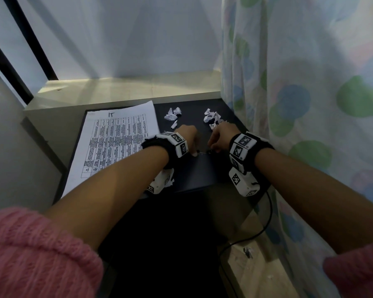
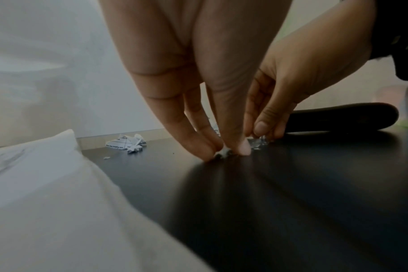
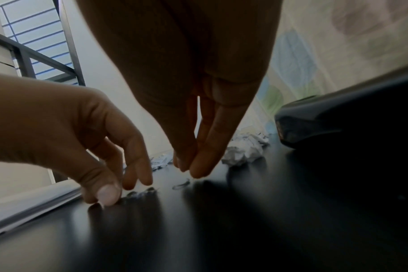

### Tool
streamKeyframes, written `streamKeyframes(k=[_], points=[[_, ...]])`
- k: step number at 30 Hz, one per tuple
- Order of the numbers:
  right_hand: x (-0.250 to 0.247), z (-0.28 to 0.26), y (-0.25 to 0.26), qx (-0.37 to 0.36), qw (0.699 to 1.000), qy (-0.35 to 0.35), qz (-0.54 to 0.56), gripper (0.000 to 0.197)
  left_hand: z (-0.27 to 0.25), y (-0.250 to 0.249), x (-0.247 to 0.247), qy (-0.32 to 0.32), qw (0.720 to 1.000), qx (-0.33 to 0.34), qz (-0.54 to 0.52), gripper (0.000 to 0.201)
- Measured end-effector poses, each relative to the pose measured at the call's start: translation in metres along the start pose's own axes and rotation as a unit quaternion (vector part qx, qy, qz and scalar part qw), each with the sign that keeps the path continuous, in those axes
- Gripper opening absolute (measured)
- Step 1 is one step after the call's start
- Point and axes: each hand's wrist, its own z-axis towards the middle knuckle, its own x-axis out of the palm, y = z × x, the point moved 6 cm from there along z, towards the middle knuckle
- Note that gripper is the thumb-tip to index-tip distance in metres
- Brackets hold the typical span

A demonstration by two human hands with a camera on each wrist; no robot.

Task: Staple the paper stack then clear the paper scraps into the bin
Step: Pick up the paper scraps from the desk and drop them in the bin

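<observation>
Heading: "IT", handwritten at the top of the paper stack (image 1: 114, 143).
Table text: printed grid below it, too small to read.
Paper scraps (image 2: 126, 144): printed words, blurred, unreadable.

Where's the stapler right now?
The stapler lies on the dark table at the person's right, just behind the right hand; the head view hides it, and the right wrist view shows it at right.

Bare dark tabletop (image 1: 194, 175) lies open between the wrists and the near edge. The paper stack (image 1: 114, 143) bounds the left side. A patterned curtain (image 1: 299, 93) hangs close along the right edge. The black stapler (image 2: 342, 117) lies just right of the right hand (image 1: 221, 137). Two clusters of paper scraps (image 1: 172, 116) sit beyond both hands, with a bare gap between them.
</observation>
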Motion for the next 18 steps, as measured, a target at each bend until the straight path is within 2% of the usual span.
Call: streamKeyframes(k=[8, 11, 14, 18], points=[[-0.004, -0.005, -0.001, -0.01, 1.0, -0.004, -0.015, 0.029, 0.005, -0.009, 0.001, 0.009, 1.0, 0.013, -0.02, 0.032], [-0.001, -0.009, 0.004, -0.021, 0.998, -0.003, -0.062, 0.028, 0.006, -0.01, 0.002, 0.002, 1.0, -0.018, -0.006, 0.039], [0.004, -0.01, 0.011, -0.036, 0.995, -0.026, -0.091, 0.023, 0.004, -0.012, 0.0, -0.014, 0.999, -0.048, 0.0, 0.038], [0.008, -0.013, 0.016, -0.006, 0.992, -0.061, -0.107, 0.026, 0.003, -0.016, 0.002, -0.032, 0.997, -0.076, -0.008, 0.037]])
